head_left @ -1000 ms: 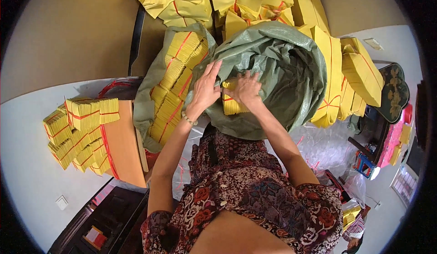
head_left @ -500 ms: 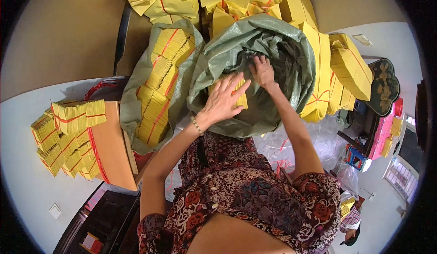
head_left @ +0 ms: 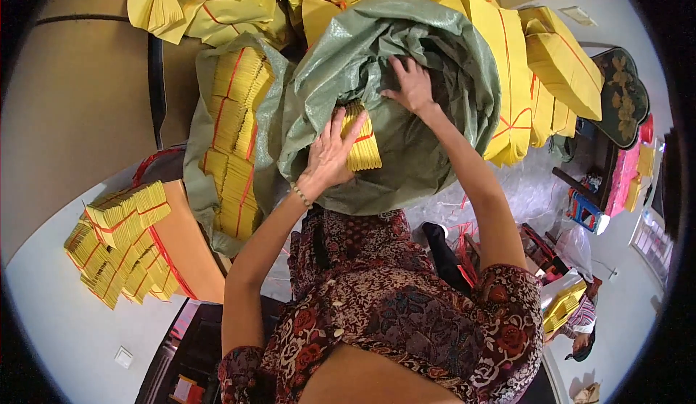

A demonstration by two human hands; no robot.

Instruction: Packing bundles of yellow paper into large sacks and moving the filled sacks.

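Note:
In front of me a large green woven sack (head_left: 304, 107) gapes wide, its rim crumpled. A bundle of folded yellow paper (head_left: 366, 147), tied with red string, stands inside at the left. My left hand (head_left: 330, 154), with a beaded bracelet at the wrist, lies against the bundle's left side, its fingers stretched out and touching it. Deeper in the sack, my right hand (head_left: 412, 89) spreads its fingers against the crumpled far inner wall and holds nothing. Folds of the sack hide part of its bottom.
Left of it stands another green sack (head_left: 199, 132) packed with tied yellow bundles (head_left: 235, 128). More bundles (head_left: 119, 234) are stacked beside an orange-brown board (head_left: 192, 237). Large yellow paper packs (head_left: 500, 71) crowd the far and right sides. Another person (head_left: 582, 328) is at the lower right.
My left hand has slid off the bundle's top to its left side, uncovering more of it. My right hand has moved farther up the sack's inner wall. The whole view has shifted slightly.

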